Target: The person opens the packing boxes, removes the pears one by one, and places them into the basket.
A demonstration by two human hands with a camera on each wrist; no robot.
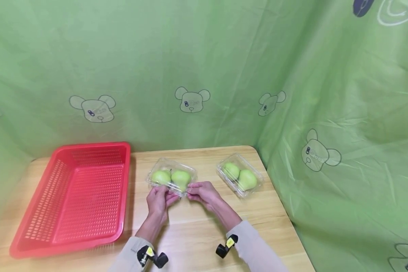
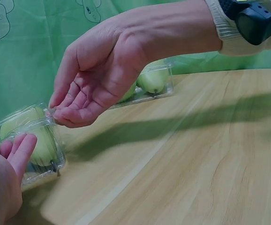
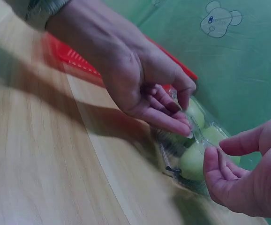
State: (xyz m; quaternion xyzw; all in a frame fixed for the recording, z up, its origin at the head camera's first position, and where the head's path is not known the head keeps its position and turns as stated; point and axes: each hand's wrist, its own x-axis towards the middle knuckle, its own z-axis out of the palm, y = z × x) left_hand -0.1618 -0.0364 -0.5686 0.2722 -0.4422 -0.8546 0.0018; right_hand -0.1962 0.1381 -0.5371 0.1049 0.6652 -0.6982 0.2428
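A clear plastic clamshell box (image 1: 164,163) with green pears (image 1: 181,177) inside lies on the table in front of me. At its near edge, my left hand (image 1: 157,202) pinches the plastic rim between thumb and fingers. My right hand (image 1: 204,194) pinches the same edge at the near right corner. In the right wrist view, the thumbs and fingertips of the left hand (image 3: 131,79) and right hand (image 3: 252,176) meet the thin lip of the lid from both sides. A pear's dark stem (image 3: 173,169) shows beneath the plastic.
Another clear box (image 1: 237,156) holding two green pears (image 1: 247,180) lies to the right, near the table's right edge. A large red plastic basket (image 1: 124,196) stands on the left. Green curtains (image 1: 204,56) with mouse-head prints hang behind and on the right of the wooden table (image 1: 197,241).
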